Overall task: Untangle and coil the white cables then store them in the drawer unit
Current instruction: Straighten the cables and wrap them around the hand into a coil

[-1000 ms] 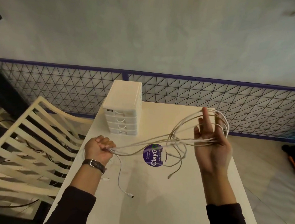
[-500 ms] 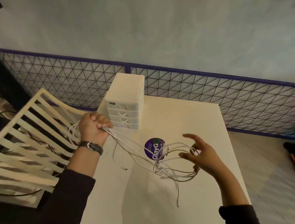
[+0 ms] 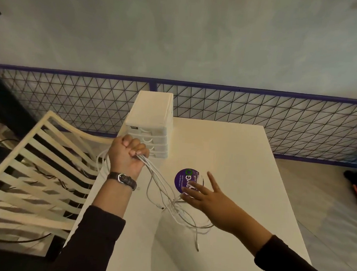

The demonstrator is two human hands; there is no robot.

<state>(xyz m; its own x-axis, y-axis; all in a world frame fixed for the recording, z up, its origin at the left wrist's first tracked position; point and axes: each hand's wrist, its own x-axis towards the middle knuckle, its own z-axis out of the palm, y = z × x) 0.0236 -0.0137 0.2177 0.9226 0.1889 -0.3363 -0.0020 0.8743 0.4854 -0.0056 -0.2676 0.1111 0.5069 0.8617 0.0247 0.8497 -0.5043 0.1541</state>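
white table, purple round sticker, slatted chair, mesh railing

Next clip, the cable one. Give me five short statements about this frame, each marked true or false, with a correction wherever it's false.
1. The left hand is closed around a bundle of white cables. True.
2. The right hand is clenched in a fist. False: its fingers are spread open, beside the loose loops.
3. One drawer of the drawer unit is pulled out. False: all drawers look shut.
4. A round purple sticker lies on the table. True.
5. The watch is on the right wrist. False: it is on the left wrist.
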